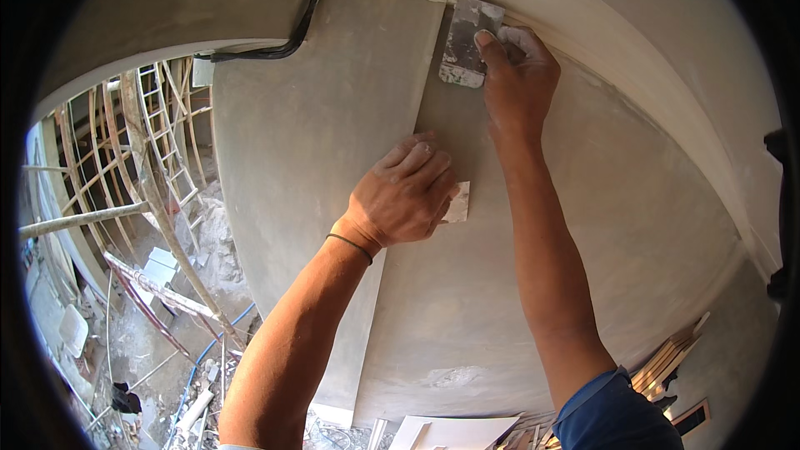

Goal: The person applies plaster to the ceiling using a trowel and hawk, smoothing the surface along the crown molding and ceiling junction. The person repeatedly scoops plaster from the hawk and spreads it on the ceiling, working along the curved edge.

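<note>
My right hand (518, 75) is raised high and grips a metal putty knife (468, 42), its plaster-smeared blade pressed flat on the grey plastered wall (333, 142) just under the white ceiling moulding (633, 42). Lower down, my left hand (406, 192) is closed around a second, smaller scraper (457, 202), of which only a pale corner shows past the fingers. That hand rests at the vertical corner edge of the wall. A thin dark band circles my left wrist.
A black cable (287, 42) runs along the top of the wall to the left. Wooden scaffolding and ladders (158, 158) stand at the left above rubble-strewn ground (150, 342). Stacked wooden strips (667, 358) and a white board (450, 432) lie at the bottom right.
</note>
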Demonstrator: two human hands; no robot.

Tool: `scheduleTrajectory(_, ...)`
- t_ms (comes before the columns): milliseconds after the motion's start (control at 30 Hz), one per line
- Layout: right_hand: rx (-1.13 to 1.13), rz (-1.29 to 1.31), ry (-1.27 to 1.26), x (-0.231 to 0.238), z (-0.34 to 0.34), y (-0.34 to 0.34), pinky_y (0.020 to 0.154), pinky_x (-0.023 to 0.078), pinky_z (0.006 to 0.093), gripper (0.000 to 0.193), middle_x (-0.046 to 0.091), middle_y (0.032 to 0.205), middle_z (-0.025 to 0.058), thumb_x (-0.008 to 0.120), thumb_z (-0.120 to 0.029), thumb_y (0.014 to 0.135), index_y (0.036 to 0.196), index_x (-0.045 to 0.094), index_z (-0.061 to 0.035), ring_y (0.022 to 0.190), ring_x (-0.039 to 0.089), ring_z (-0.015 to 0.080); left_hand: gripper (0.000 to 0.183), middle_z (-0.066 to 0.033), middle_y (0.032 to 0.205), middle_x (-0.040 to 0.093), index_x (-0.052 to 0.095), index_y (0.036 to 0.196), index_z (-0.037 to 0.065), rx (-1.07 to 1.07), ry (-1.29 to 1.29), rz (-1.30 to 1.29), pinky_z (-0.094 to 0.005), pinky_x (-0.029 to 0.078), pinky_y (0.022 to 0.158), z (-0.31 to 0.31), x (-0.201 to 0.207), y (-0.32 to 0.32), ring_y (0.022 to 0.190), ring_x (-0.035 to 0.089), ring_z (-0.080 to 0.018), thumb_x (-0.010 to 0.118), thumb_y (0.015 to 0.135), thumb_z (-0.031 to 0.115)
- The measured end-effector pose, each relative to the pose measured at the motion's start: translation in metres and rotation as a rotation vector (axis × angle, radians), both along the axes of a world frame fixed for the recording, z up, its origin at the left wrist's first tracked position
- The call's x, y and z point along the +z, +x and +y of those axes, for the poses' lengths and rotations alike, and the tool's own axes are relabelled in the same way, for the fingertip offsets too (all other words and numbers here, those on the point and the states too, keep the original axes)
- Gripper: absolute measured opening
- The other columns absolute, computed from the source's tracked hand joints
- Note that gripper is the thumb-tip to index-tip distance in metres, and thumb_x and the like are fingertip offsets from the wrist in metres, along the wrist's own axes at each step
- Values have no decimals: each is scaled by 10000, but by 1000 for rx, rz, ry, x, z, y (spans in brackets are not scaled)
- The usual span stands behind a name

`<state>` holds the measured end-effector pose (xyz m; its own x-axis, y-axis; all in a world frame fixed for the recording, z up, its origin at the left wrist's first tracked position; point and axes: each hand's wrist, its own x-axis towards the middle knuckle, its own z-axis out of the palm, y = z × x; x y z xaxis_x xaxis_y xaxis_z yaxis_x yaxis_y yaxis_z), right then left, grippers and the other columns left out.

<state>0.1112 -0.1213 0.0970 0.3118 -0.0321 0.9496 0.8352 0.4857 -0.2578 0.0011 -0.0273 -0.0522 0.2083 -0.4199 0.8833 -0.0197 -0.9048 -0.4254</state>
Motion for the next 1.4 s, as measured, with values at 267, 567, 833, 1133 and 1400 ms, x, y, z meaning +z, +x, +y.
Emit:
scheduleTrajectory(267,-177,-19,-55,0,-4,2,579,398,329,107,607,670,1,814,-45,920,895,736,25,617,484,92,172,-63,1085,696,715,968,81,-25,6,-30,-452,531,1182,0,0,0,1103,652,-276,780,881,214)
scheduleTrajectory(567,161,9,-32,-4,-5,-4,562,382,297,90,621,735,-29,793,-23,949,980,733,37,627,484,50,184,-54,1074,712,731,993,75,-27,2,-39,-456,524,1194,0,1,-1,1102,655,-267,774,903,230)
scheduleTrajectory(833,44,22,-28,-4,-7,-5,591,372,274,83,615,741,-40,799,-22,942,967,741,32,661,486,45,195,-52,1087,709,733,1004,78,-8,0,-20,-453,508,1208,-1,0,-2,1127,650,-270,776,910,243)
scheduleTrajectory(1133,104,-10,-34,-2,-6,-1,600,359,261,112,610,800,-67,819,-25,976,1040,743,27,701,481,29,195,-56,1104,712,732,996,81,4,-8,-13,-450,514,1194,0,0,-1,1164,654,-279,785,892,238)
scheduleTrajectory(1400,123,8,3,-3,-4,-1,587,385,292,115,625,725,-37,822,-60,928,929,755,34,649,479,61,165,-57,1120,706,726,969,83,-1,-14,-25,-446,526,1181,-3,1,-2,1142,657,-284,784,880,209)
